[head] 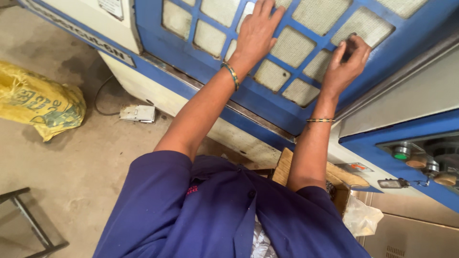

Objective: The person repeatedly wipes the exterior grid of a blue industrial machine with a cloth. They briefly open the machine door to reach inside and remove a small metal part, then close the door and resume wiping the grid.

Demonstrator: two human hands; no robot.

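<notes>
The left hand (pixel 257 29) is laid flat, fingers spread, against the blue grid door (pixel 306 62) of a machine; nothing is gripped by it. The right hand (pixel 345 62) is pinched around a small dark object (pixel 350 43), held against one of the door's blue bars; what the object is cannot be told. The door, a blue frame with pale mesh panes, stands directly in front of the person at arm's reach. By the look of it, the door is being steadied by one hand while a spot on the frame is worked by the other; steady pressure at that spot would be called for.

A control panel (pixel 420 157) with a green button lies to the right, a cardboard box (pixel 334 181) below, and a yellow sack (pixel 40 105) and a foot pedal (pixel 137 113) on the floor (pixel 71 167). Nothing is seen blocking the hands.
</notes>
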